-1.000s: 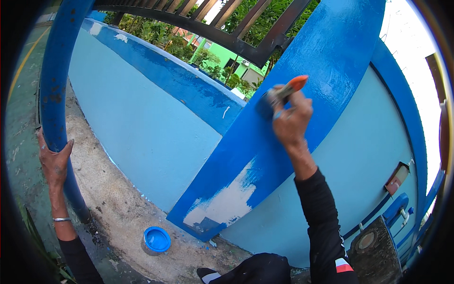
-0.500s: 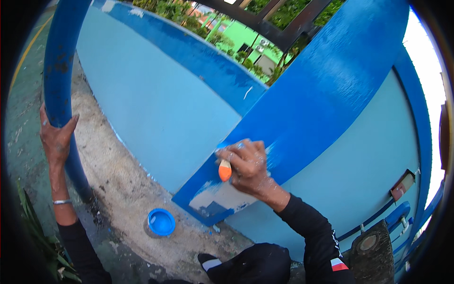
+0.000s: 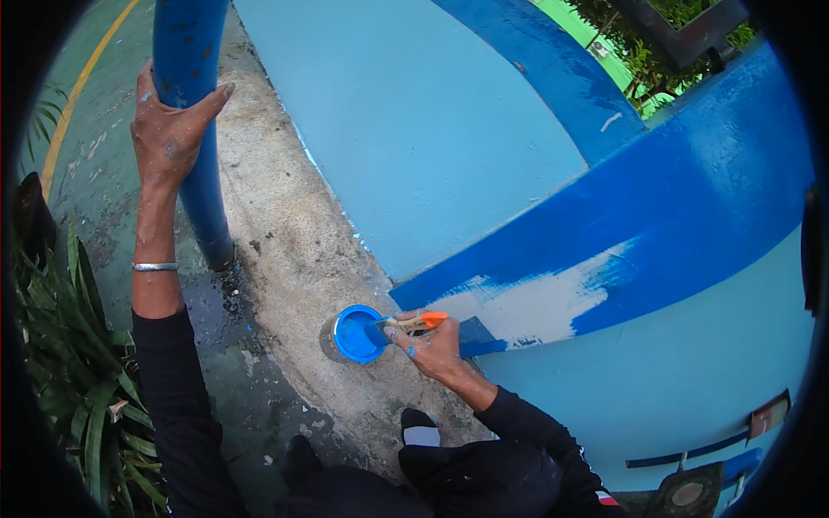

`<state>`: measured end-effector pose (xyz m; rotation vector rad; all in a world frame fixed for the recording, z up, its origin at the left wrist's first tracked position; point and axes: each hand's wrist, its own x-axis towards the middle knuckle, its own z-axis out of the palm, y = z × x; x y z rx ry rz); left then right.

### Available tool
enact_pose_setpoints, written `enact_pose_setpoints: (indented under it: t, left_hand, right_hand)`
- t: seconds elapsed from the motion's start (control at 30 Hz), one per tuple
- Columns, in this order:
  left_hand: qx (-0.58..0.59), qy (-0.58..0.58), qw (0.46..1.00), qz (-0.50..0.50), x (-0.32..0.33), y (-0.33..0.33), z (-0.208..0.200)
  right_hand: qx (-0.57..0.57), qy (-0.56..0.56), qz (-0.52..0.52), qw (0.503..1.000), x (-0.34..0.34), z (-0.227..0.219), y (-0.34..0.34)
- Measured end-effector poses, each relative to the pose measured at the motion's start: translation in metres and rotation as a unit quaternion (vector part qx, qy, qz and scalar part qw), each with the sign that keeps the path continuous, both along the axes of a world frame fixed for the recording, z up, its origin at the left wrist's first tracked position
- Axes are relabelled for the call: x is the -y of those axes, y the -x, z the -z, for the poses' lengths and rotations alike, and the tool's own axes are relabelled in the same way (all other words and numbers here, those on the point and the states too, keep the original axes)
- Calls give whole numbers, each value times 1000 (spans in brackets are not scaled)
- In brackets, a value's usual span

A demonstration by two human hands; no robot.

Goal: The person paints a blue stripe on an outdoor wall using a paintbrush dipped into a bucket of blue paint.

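Note:
My right hand (image 3: 432, 347) is closed around a paintbrush (image 3: 426, 321) with an orange-tipped handle. The brush's bristles sit at the right rim of a small tub of blue paint (image 3: 354, 332), which stands on the concrete ledge. My left hand (image 3: 168, 129) is wrapped round a thick blue metal pole (image 3: 187, 52) that has rusty spots. To the right of the tub, a wall with a blue band (image 3: 691, 198) carries a pale patch (image 3: 527, 304) with streaky blue edges.
A light blue wall panel (image 3: 414, 121) rises behind the rough concrete ledge (image 3: 268, 173). Long-leaved plants (image 3: 73, 363) grow at the lower left, beside the green floor (image 3: 95, 181) with its yellow line. A dark metal frame (image 3: 678, 30) is at the upper right.
My right hand has brought the brush from the wall's blue band down to the paint tub. My left hand stays on the pole, while the whole view has shifted.

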<state>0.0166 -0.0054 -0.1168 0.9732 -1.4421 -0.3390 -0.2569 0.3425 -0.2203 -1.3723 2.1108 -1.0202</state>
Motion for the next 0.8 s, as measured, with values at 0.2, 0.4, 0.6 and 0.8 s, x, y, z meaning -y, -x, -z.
enact_pose_setpoints:
  t: [0.2, 0.4, 0.6, 0.8]
  left_hand:
    - [1, 8, 1000, 6, 2, -2, 1]
    - [25, 32, 999, 0, 10, -3, 8]
    - [25, 38, 999, 1, 13, -5, 11]
    - [34, 28, 999, -7, 8, -2, 7]
  right_hand:
    - [-48, -36, -46, 997, 13, 45, -6]
    - [-66, -74, -56, 993, 20, 57, -6]
    - [91, 37, 53, 994, 10, 44, 15]
    - [28, -7, 116, 993, -6, 47, 20]
